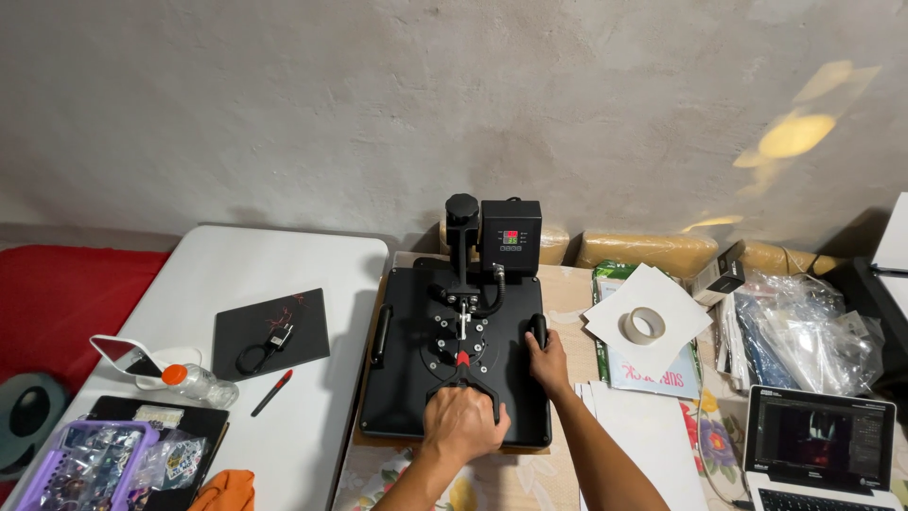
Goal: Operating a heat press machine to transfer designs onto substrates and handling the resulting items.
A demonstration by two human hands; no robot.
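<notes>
1. Nearest the camera, the left hand (462, 423) was wrapped around the black lever handle (463, 378) of the heat press (454, 355), fingers curled tight together over the grip.
2. Just to the right, the right hand (548, 361) held the side handle (538, 329) on the press's right edge, fingers closed around it with the thumb on top.
3. The heat press sat in the middle of the scene on a brown board at the near-centre of the table, its top plate lying flat and closed. It looked heavy, rigid and all metal, likely hot underneath, so the lever and the two side handles seemed the safe places to grip.
4. Left of it, on the white table (255, 255), lay a black mat (271, 331) with a charger, a red pen (272, 392) and an orange-capped bottle (194, 381).
5. On the right lay a tape roll (643, 325) on white paper, and an open laptop (821, 454) at the near right.
6. Farthest back, the black control box (511, 230) stood against the wall.
</notes>
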